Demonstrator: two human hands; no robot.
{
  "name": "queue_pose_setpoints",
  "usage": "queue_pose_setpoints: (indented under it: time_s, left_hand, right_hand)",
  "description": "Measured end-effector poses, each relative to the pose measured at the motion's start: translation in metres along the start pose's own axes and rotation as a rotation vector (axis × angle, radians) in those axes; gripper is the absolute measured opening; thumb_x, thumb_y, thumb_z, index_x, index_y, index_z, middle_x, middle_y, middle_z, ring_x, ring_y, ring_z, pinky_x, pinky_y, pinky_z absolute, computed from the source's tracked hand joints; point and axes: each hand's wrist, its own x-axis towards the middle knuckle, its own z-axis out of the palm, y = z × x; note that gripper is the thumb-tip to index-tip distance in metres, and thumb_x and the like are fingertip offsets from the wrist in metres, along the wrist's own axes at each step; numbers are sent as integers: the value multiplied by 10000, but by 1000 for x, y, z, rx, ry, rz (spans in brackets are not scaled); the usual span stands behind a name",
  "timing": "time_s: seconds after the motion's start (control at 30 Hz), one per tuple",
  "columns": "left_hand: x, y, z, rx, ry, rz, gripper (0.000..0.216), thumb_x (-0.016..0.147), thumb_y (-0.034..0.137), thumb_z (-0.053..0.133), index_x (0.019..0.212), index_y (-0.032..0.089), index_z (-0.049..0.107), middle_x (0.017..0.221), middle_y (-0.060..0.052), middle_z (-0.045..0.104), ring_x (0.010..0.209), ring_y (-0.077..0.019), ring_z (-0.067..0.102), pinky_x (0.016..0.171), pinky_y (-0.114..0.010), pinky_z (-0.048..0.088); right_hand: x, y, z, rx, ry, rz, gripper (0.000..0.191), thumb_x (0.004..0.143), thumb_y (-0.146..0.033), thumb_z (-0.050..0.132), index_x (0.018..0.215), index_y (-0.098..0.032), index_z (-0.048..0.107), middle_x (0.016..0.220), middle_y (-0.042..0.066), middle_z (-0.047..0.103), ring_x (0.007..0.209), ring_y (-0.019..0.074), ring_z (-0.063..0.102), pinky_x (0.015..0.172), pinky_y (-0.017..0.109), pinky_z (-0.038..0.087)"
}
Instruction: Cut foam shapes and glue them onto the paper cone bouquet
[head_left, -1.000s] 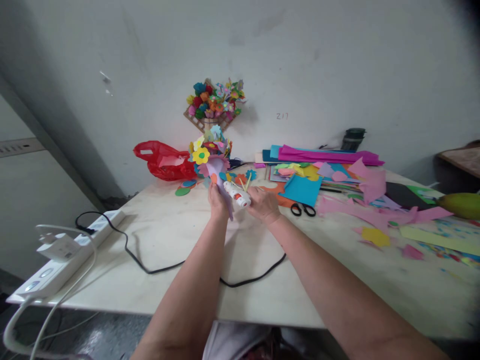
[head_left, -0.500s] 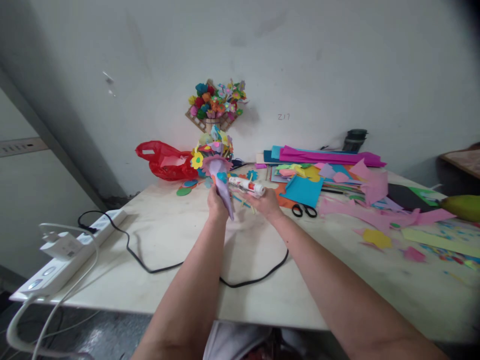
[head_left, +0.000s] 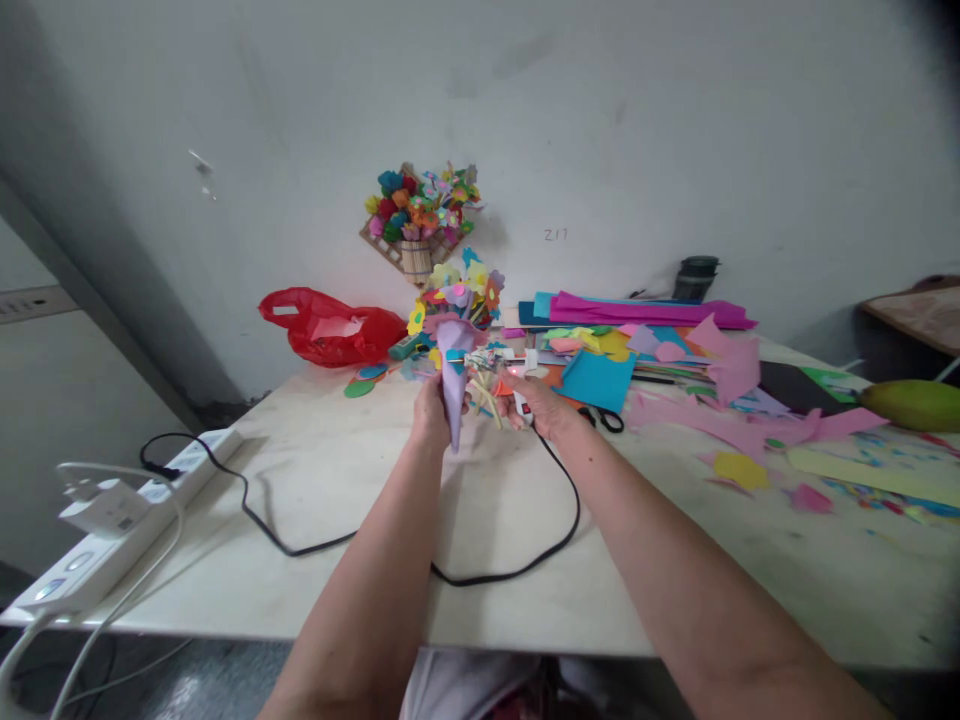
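My left hand [head_left: 433, 410] is closed around a purple cone-shaped paper bouquet [head_left: 454, 375], held upright with its tip pointing down. Colourful paper flowers [head_left: 459, 292] spread from its top, and a blue piece sits on the front of the cone. In my right hand [head_left: 534, 402] is a white glue gun [head_left: 523, 400] with a small red light on its body. Its nozzle points left and reaches the cone near the blue piece; whether it touches is hard to tell. Pale thin sticks [head_left: 487, 402] lie between the hands, partly hidden.
A black cord [head_left: 480, 580] loops over the table to a white power strip [head_left: 187, 470]. Black scissors [head_left: 609, 420] lie right of my hand, near coloured paper sheets [head_left: 596, 375] and scraps. A red bag [head_left: 330, 325] stands back left, below a wall-mounted flower basket [head_left: 416, 255].
The glue gun has turned upright in my right hand, its nozzle now aimed left at the cone. The bouquet has shifted slightly right and stands straighter.
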Motion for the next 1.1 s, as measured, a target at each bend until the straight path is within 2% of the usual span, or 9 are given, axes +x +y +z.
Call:
queue_pose_setpoints:
  time_s: [0.17,0.3,0.93,1.1]
  left_hand:
    - [-1,0,1,0,-10,-7,231,803,305,472,827,121,610,697,-73,662,387,-106,519,336,-209,335]
    - [-1,0,2,6,7,-13,235,808,298,450,821,122,605,669,-70,657,388,-110,516,335,-213,334]
    - [1,2,-5,-80,-90,16,202,750,270,415,749,133,564,607,-62,590,411,-126,495,340,-214,296]
    - [0,3,-6,-65,-110,3,198,763,272,400,773,139,546,622,-56,606,403,-122,490,342,-210,296]
  right_hand:
    - [2,-1,2,-8,48,42,426,713,-581,650,718,-161,583,488,5,594,299,86,408,308,219,288]
    - [2,-2,2,-28,74,51,425,703,-578,668,708,-165,569,473,2,586,298,86,409,298,215,289]
    - [0,1,0,-42,-56,105,473,715,-630,634,712,-164,555,486,8,602,286,74,401,315,206,303]
    - [0,0,-5,7,-107,128,451,704,-597,664,805,-165,583,489,1,607,281,75,390,308,207,308]
